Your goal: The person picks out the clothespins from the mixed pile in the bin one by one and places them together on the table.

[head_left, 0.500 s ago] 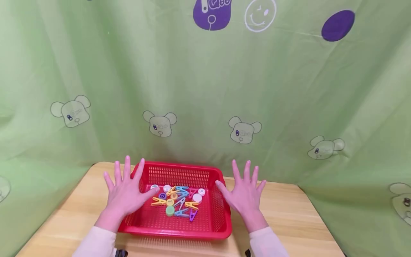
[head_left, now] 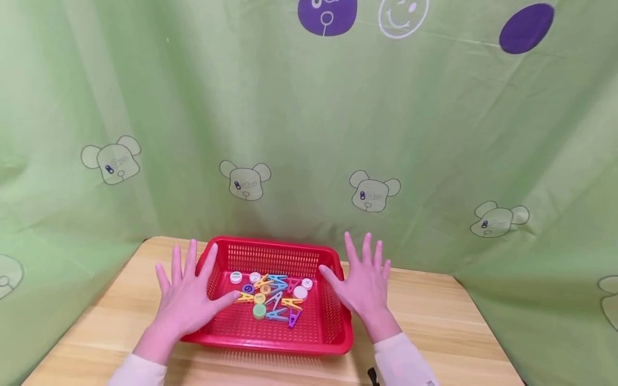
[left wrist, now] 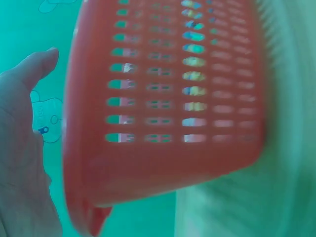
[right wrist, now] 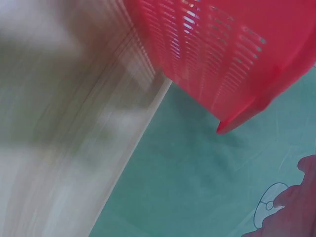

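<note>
A red plastic basket (head_left: 260, 344) with slotted walls stands on the wooden table. On its floor lie several clothespins in yellow, blue, pink and purple, among them a purple clothespin (head_left: 294, 318). Several round caps lie mixed in with them, such as a green cap (head_left: 259, 311) and a white cap (head_left: 300, 292). My left hand (head_left: 185, 300) hovers over the basket's left side, fingers spread and straight, thumb reaching over the inside. Beside the right wall, my right hand (head_left: 365, 287) is spread the same way, its thumb over the rim. Both hands hold nothing.
The light wooden table (head_left: 434, 316) extends to both sides of the basket. A green curtain (head_left: 309, 118) printed with bear faces hangs behind the table and down along its sides.
The head view has shifted slightly, so basket and curtain sit a little higher and further right. My right hand has come slightly closer to the basket; both hands stay spread.
</note>
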Tool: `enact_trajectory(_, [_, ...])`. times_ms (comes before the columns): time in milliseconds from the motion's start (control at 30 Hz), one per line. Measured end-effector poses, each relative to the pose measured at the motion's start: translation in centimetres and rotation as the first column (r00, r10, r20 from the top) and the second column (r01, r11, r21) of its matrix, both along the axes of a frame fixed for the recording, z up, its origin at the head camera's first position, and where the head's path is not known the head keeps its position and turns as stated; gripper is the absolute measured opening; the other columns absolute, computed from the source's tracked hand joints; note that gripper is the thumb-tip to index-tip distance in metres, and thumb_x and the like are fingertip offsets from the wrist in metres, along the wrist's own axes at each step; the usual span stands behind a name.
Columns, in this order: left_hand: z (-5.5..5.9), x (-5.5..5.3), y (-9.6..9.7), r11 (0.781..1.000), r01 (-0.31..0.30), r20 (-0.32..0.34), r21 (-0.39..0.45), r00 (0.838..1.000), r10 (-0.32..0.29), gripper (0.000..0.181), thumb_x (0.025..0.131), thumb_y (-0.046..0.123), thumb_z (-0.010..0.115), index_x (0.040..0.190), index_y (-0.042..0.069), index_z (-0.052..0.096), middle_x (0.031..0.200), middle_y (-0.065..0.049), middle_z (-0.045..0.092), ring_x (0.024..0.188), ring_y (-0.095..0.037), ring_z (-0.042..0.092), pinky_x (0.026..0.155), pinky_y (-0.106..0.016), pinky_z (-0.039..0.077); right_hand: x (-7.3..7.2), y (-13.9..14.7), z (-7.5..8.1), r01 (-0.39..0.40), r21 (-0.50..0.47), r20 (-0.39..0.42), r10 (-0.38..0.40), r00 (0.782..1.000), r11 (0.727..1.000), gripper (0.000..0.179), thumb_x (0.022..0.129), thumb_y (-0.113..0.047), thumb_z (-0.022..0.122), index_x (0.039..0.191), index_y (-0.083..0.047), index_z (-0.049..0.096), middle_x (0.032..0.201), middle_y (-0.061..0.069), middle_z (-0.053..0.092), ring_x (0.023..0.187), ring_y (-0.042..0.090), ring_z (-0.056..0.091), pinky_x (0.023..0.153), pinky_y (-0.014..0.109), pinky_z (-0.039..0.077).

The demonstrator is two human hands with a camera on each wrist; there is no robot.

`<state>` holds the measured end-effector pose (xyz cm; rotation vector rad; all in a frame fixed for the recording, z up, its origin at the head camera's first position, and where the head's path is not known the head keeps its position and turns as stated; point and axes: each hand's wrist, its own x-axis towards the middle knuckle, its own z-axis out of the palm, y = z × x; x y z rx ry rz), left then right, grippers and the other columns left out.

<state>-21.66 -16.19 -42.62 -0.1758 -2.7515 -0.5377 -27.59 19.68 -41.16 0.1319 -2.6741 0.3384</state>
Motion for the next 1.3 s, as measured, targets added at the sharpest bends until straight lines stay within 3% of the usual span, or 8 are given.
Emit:
enact_trajectory(233, [-1.1, 1.2, -0.1, 1.0, -0.006, 0.04, 0.012, 0.999, 0.005, 0.115, 0.076, 0.081, 0.059, 0.162, 0.018, 0.015, 0.164, -0.023, -0.002, 0.144, -0.052, -0.014, 0.1, -0.069, -0.026, -0.2, -1.2, 1.1, -0.055, -0.041, 0.002, 0.056, 0.998, 0.998, 0.102, 0.083, -0.085, 0.042, 0.162, -0.03, 0.011, 0.165, 0.018, 0.002, 0.148, 0.043, -0.005, 0.111, 0.071, 0.008])
enact_trajectory(400, [-1.5, 1.7, -0.2, 1.0, 0.0, 0.046, 0.023, 0.999, -0.001, 0.116, 0.075, 0.086, 0.054, 0.162, 0.02, 0.015, 0.164, -0.022, 0.003, 0.144, -0.052, -0.011, 0.101, -0.07, -0.024, -0.4, -1.7, 1.8, -0.106, -0.084, 0.001, 0.107, 0.994, 0.991, 0.101, 0.083, -0.082, 0.048, 0.162, -0.033, 0.008, 0.166, 0.014, 0.002, 0.149, 0.04, -0.002, 0.112, 0.069, 0.011])
enact_trajectory(733, [-2.2, 2.6, -0.6, 0.988, 0.025, 0.104, 0.153, 0.994, -0.042, 0.115, 0.076, 0.079, 0.064, 0.162, 0.022, 0.014, 0.165, -0.019, 0.009, 0.145, -0.053, -0.003, 0.103, -0.074, -0.016, -0.3, -2.0, 2.8, -0.295, -0.116, -0.023, 0.294, 0.955, 0.948, 0.099, 0.083, -0.072, 0.062, 0.161, -0.038, 0.01, 0.167, 0.002, 0.008, 0.15, 0.031, 0.009, 0.109, 0.07, 0.022])
enact_trajectory(900, [-2.5, 2.9, -1.1, 0.983, 0.041, 0.091, 0.177, 0.994, -0.058, 0.121, 0.071, 0.081, 0.066, 0.162, 0.022, 0.015, 0.163, -0.02, 0.017, 0.144, -0.054, 0.002, 0.104, -0.075, -0.013, -0.6, -2.5, 3.5, -0.361, -0.236, -0.012, 0.369, 0.929, 0.902, 0.104, 0.08, -0.062, 0.075, 0.16, -0.039, 0.013, 0.165, -0.004, 0.016, 0.149, 0.03, 0.018, 0.106, 0.07, 0.027])
enact_trajectory(1067, [-3.3, 3.2, -1.6, 0.975, 0.065, 0.077, 0.214, 0.993, -0.084, 0.124, 0.067, 0.081, 0.071, 0.162, 0.022, 0.017, 0.162, -0.02, 0.021, 0.144, -0.053, 0.006, 0.105, -0.075, -0.01, -0.8, -3.1, 3.6, -0.361, -0.4, 0.036, 0.408, 0.912, 0.842, 0.108, 0.076, -0.046, 0.086, 0.158, -0.046, 0.016, 0.162, -0.007, 0.025, 0.146, 0.027, 0.025, 0.103, 0.067, 0.036])
enact_trajectory(1300, [-4.0, 3.3, -2.0, 0.968, 0.071, 0.067, 0.24, 0.994, -0.089, 0.127, 0.063, 0.077, 0.077, 0.162, 0.022, 0.019, 0.163, -0.017, 0.02, 0.143, -0.054, 0.01, 0.104, -0.078, -0.004, -1.5, -3.5, 3.4, -0.39, -0.566, 0.011, 0.48, 0.877, 0.726, 0.107, 0.075, -0.038, 0.089, 0.16, -0.034, 0.022, 0.159, -0.003, 0.034, 0.143, 0.023, 0.032, 0.108, 0.058, 0.035])
